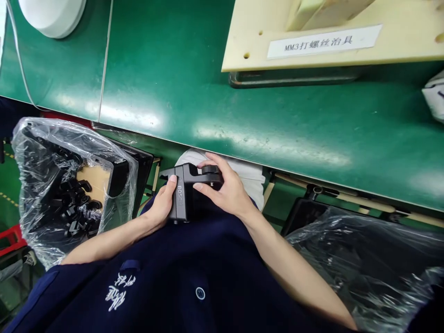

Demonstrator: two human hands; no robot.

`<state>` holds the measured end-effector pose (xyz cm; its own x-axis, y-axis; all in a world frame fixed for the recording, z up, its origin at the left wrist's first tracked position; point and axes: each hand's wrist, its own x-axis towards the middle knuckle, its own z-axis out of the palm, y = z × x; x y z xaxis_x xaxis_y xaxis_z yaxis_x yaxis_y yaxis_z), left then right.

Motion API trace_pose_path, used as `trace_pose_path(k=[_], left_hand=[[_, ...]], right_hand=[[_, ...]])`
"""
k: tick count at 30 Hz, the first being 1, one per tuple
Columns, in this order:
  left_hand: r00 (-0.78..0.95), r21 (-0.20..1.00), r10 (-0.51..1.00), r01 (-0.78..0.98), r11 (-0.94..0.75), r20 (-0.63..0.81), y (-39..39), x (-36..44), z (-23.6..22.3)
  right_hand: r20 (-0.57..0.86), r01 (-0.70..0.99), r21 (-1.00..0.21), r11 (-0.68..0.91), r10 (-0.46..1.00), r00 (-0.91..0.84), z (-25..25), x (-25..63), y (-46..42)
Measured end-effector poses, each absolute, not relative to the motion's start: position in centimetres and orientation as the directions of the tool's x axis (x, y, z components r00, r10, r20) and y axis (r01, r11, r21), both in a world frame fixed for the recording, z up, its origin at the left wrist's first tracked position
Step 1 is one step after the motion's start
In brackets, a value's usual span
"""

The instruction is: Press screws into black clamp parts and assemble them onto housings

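I hold a black plastic clamp-like device [181, 201] marked BOSCH in front of my body, below the edge of the green table. My left hand [161, 203] grips its left side, the thumb lying on the face beside the lettering. The fingers under it are hidden. At the other end my right hand [231, 188] is closed around a projecting arm with a round black knob [210, 170]. The right thumb presses near the arm's underside, and the fingers curl over the far side.
A plastic-lined bin [120, 185] with many black parts and cardboard stands at left. At right sits another plastic-covered black container [333, 249]. A cream fixture board [243, 37] with a label lies on the green table [166, 60]. A white rounded object [55, 16] stands at upper left.
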<state>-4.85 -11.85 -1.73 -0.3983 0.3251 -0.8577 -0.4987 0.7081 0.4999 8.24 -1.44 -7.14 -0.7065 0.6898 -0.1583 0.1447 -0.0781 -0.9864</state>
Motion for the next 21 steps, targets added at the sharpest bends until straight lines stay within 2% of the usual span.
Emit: trace_pose_path(k=[3,5,6,10,14,17,19,21], left_hand=[[-0.556,0.741,0.513,-0.332,0.583,-0.653,-11.7,-5.1,-2.1],[-0.628,0.816,0.554,-0.249,0.522,-0.546,-11.5,-5.1,-2.2],[-0.652,0.833,0.56,-0.218,0.508,-0.512,-11.4,-5.1,-2.3],[-0.668,0.847,0.574,-0.166,0.506,-0.474,-10.6,-4.9,-2.4],[-0.586,0.846,0.631,-0.202,0.494,-0.508,-10.7,-5.0,-2.3],[-0.52,0.848,0.707,-0.064,0.527,-0.479,-12.4,-5.3,-1.8],[-0.576,0.847,0.74,0.144,0.511,-0.348,-13.8,-6.0,-1.2],[-0.642,0.841,0.762,0.362,0.402,-0.088,-14.4,-7.4,-0.5]], right_hand=[[-0.307,0.086,-0.909,-0.408,0.515,-0.8,-7.0,9.1,-2.8],[-0.296,0.035,-0.829,-0.558,0.384,-0.875,-6.4,9.4,-3.9],[-0.282,0.016,-0.807,-0.59,0.363,-0.888,-6.0,9.4,-4.4],[-0.32,-0.008,-0.846,-0.534,0.518,-0.793,-4.6,8.5,-5.6],[-0.349,0.026,-0.887,-0.462,0.632,-0.692,-4.0,8.5,-5.2],[-0.333,0.059,-0.918,-0.393,0.679,-0.655,-3.5,9.6,-4.2],[-0.314,0.08,-0.935,-0.344,0.703,-0.638,-3.2,10.4,-3.5],[-0.275,0.121,-0.959,-0.257,0.735,-0.62,-3.0,11.1,-2.8]])
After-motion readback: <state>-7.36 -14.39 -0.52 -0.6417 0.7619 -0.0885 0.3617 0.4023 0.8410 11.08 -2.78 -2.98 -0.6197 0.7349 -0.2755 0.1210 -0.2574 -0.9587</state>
